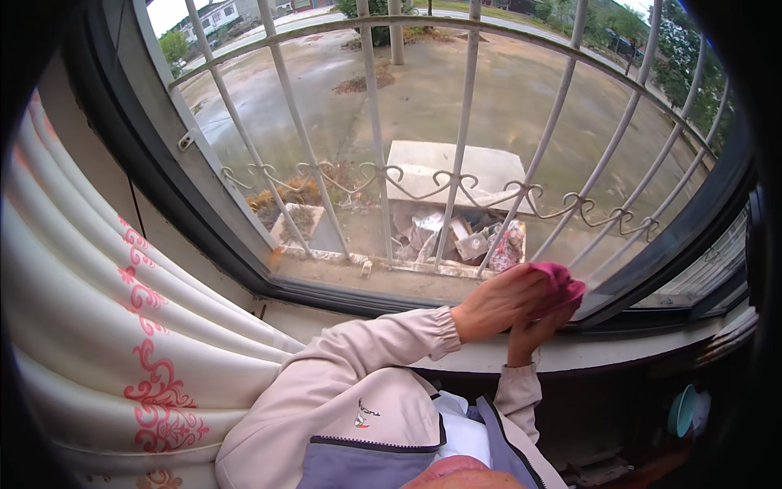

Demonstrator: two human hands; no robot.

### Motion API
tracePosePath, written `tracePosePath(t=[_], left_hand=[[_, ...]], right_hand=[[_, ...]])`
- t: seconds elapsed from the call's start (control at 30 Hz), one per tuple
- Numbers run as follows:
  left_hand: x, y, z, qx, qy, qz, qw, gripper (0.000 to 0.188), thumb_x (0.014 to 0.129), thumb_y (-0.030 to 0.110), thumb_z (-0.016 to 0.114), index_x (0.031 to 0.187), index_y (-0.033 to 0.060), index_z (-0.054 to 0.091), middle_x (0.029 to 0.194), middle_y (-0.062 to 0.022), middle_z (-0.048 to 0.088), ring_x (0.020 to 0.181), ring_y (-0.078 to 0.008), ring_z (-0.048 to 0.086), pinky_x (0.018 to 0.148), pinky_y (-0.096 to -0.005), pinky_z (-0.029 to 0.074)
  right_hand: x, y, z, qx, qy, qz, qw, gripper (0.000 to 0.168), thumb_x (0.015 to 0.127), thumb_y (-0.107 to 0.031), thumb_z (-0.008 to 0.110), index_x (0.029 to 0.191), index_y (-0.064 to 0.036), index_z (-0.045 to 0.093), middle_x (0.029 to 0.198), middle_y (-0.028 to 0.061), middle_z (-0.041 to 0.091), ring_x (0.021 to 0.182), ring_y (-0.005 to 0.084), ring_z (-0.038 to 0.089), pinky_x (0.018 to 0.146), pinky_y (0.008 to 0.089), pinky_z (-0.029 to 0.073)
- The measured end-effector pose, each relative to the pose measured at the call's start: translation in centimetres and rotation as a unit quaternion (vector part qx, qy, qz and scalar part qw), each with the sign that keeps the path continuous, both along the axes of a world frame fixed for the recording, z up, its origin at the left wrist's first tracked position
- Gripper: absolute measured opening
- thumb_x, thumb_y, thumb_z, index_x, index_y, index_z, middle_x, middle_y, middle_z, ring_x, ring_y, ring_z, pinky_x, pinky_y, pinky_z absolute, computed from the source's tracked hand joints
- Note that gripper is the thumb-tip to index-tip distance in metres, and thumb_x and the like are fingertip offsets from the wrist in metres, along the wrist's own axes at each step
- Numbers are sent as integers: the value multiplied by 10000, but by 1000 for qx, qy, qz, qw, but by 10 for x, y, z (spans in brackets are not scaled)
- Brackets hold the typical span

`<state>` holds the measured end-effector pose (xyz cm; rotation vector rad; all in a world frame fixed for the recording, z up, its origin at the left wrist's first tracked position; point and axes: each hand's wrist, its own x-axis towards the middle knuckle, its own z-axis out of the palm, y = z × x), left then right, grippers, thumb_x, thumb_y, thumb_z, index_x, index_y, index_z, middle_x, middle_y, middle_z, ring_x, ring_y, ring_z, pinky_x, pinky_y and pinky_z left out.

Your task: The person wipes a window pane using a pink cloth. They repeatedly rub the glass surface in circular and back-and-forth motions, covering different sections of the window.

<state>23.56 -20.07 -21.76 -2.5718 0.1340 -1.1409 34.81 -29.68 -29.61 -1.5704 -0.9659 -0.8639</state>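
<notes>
A crumpled dark pink cloth (557,290) is at the lower right part of the window, close to the black frame (391,305). My left hand (502,301) reaches across from the left, its fingers lying on the cloth. Beside and partly under it, my right hand (540,333) comes up from below and touches the cloth's lower side; its fingers are partly hidden. Beyond the window stand pale metal bars (467,122) with a curled metal band.
A white curtain (79,293) with red patterns hangs at the left. The pale sill (611,354) runs below the frame. Outside, a box of rubbish (470,241) and a planter (302,223) stand by the bars. A turquoise basin (680,411) is at the lower right.
</notes>
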Motion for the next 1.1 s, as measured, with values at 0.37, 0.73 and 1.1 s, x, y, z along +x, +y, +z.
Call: tracePosePath(t=[0.37,0.73,1.1], left_hand=[[-162,78,-39,-224,-232,245,914,484,923,415,535,1248,56,549,1360,-252,411,1338,-504,290,1106,-699,90],[-142,120,179,75,-393,206,893,787,875,464,625,1442,-5,346,1477,-307,339,1389,-521,285,1133,-635,201],[46,-1,169,44,-140,30,989,515,784,222,572,1246,-2,611,1269,-170,574,1348,-389,422,1164,-619,219]], right_hand=[[-122,88,83,-111,-210,290,927,501,664,-151,724,1166,-161,710,1289,5,605,1168,264,596,988,465,465],[-109,120,272,2,-349,146,926,488,781,-341,666,1256,-238,615,1280,-72,580,1187,154,545,1066,477,354],[80,5,186,87,-142,-98,981,593,909,-331,624,1384,-3,482,1392,263,476,1300,460,421,1104,529,272]])
